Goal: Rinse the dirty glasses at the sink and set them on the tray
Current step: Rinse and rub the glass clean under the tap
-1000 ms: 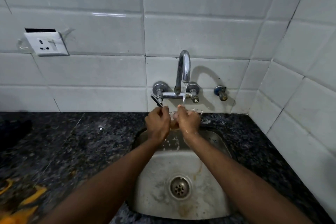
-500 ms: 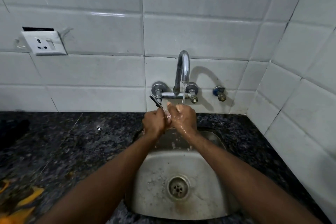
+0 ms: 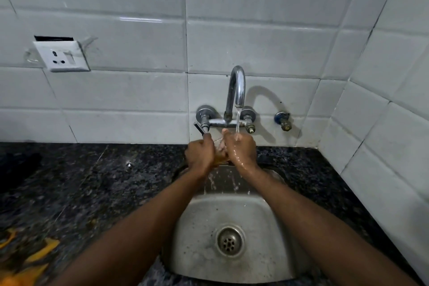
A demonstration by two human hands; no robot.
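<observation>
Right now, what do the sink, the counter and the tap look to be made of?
Sink: probably stainless steel, dull grey sheen, stained. Counter: looks like polished dark stone, maybe granite, by its speckles. Tap: chromed metal, by its mirror-bright highlights.

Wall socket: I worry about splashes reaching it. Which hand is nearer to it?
Left. The left hand grips the glass below and right of the wall socket; the right hand is farther right, under the water stream.

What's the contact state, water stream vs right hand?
Touching. Head view: the water stream lands on the back of the right hand, whose skin glistens wet.
</observation>
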